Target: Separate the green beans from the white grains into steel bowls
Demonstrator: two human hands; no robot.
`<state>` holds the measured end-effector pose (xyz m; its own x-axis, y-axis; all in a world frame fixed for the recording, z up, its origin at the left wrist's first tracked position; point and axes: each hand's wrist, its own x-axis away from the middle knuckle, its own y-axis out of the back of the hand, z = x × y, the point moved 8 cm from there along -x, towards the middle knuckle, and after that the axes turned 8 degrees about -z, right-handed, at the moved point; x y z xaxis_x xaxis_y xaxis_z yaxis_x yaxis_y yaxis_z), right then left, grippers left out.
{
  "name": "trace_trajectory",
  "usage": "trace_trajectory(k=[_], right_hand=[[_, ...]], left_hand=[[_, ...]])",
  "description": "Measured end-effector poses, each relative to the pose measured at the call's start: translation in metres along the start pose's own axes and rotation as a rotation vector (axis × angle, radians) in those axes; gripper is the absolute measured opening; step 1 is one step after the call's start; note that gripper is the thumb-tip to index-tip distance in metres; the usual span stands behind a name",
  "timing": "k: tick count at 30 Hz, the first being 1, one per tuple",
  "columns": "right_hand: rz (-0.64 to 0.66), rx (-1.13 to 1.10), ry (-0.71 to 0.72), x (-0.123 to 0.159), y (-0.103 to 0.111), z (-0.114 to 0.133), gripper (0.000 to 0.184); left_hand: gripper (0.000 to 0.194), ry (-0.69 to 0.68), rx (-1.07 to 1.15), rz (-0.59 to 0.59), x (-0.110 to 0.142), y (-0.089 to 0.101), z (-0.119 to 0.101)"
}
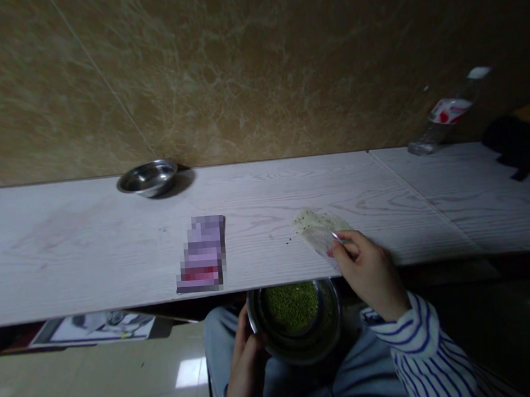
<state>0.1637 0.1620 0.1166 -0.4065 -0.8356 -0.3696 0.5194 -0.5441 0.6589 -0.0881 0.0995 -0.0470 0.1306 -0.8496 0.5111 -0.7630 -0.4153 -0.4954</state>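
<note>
My left hand (248, 360) grips the left side of a round metal bowl (331, 330), held over my lap just below the table's front edge. Small green beans (293, 305), like mung beans, lie inside it. At the table's front my right hand (370, 270) is closed, thumb and fingers pinching a thin shiny-edged thing (337, 237) whose kind I cannot make out. Under and beyond those fingers spreads a patch of pale grains (314, 219) with dark green specks. Blur and the fingers hide part of this patch.
A small metal bowl (148, 179) sits near the wall at left. Closer to me lies a pixelated purple phone-shaped object (203, 251). A clear plastic bottle (449, 113) stands at right beside a dark bundle (519, 144). The white table's front edge (118, 310) runs above my knees.
</note>
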Motion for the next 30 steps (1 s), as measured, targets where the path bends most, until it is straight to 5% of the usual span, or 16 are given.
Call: trace_trajectory(k=[8, 17, 30], right_hand=[[0.055, 0.054, 0.030, 0.002, -0.017, 0.014, 0.020], [-0.014, 0.059, 0.007, -0.001, 0.000, 0.001, 0.022], [0.041, 0.081, 0.066, -0.006, -0.010, 0.018, 0.022]], left_hand=[[0.074, 0.011, -0.045, -0.048, -0.001, 0.005, 0.001], [0.072, 0.017, -0.039, -0.036, -0.001, 0.002, 0.001], [0.071, -0.008, -0.057, -0.023, 0.000, 0.001, -0.002]])
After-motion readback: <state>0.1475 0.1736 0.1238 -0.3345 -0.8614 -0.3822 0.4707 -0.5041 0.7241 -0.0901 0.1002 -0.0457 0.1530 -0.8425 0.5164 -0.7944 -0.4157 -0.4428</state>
